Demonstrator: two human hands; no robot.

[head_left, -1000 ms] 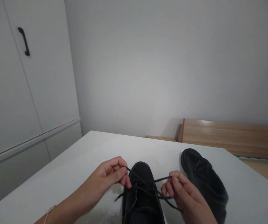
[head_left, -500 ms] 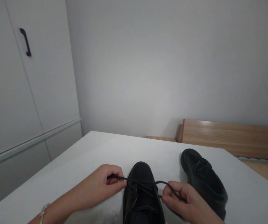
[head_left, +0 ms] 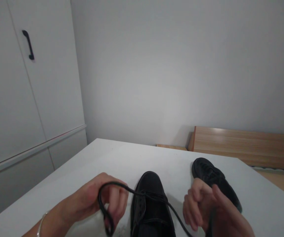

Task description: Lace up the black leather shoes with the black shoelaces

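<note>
A black lace-up shoe [head_left: 150, 181] stands on the white table, toe pointing away from me. From its eyelets a black shoelace [head_left: 132, 190] runs out to both sides. My left hand [head_left: 107, 197], left of the shoe, has its fingers curled, and the lace bends in a loop across it, blurred at the bottom. Right of the shoe, my right hand [head_left: 201, 207] is raised with fingers bent and thumb up; a dark, blurred piece of lace lies against its palm. The matching black shoe [head_left: 206, 168] lies behind my right hand, partly hidden by it.
The white table [head_left: 122, 153] reaches toward a grey wall. A white cabinet [head_left: 50, 98] with a dark handle [head_left: 28, 45] stands at the left. Beyond the table's right side are a wooden board [head_left: 241, 143] and a light wooden surface [head_left: 280, 179].
Both hands have turned and moved outward from the shoe. The lace on the left, straight before, now bends in a loop; the right lace has straightened downward. The shoes stay put.
</note>
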